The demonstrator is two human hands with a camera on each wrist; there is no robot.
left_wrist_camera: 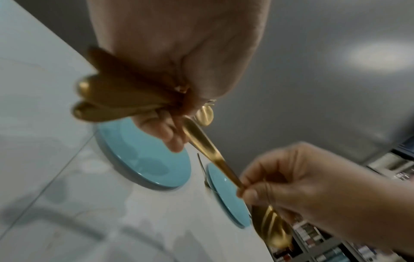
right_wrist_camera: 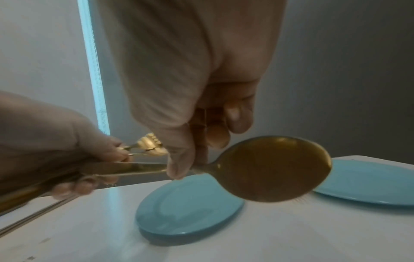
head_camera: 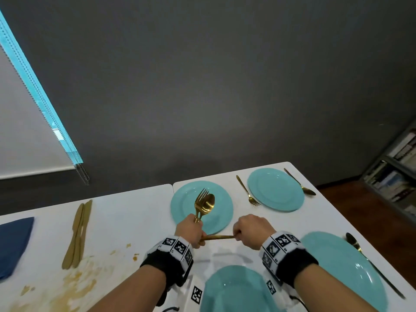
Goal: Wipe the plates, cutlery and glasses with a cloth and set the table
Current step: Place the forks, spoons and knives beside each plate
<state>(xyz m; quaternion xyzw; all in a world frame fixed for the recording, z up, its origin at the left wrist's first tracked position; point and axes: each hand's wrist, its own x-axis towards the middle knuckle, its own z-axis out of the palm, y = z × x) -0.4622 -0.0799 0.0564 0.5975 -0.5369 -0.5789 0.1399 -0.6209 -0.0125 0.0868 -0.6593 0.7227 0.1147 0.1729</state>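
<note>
My left hand (head_camera: 191,230) grips a bundle of gold cutlery (head_camera: 203,203), forks and a spoon, upright above a teal plate (head_camera: 216,218). From that fist a separate gold spoon's handle (head_camera: 218,237) runs level to my right hand (head_camera: 249,230), which pinches the spoon near its neck. In the right wrist view the spoon bowl (right_wrist_camera: 273,170) sticks out past my thumb (right_wrist_camera: 179,159), and the left hand (right_wrist_camera: 56,141) holds the handle's other end. The left wrist view shows the handle (left_wrist_camera: 208,150) slanting down to the right hand (left_wrist_camera: 302,177).
Three more teal plates lie on the white table: far right (head_camera: 275,189) between a fork (head_camera: 247,191) and a spoon (head_camera: 299,182), right (head_camera: 342,266) beside dark cutlery (head_camera: 371,264), and near me (head_camera: 236,289). Gold knives (head_camera: 77,235), a blue cloth (head_camera: 13,244) and yellowish stains (head_camera: 76,282) are on the left.
</note>
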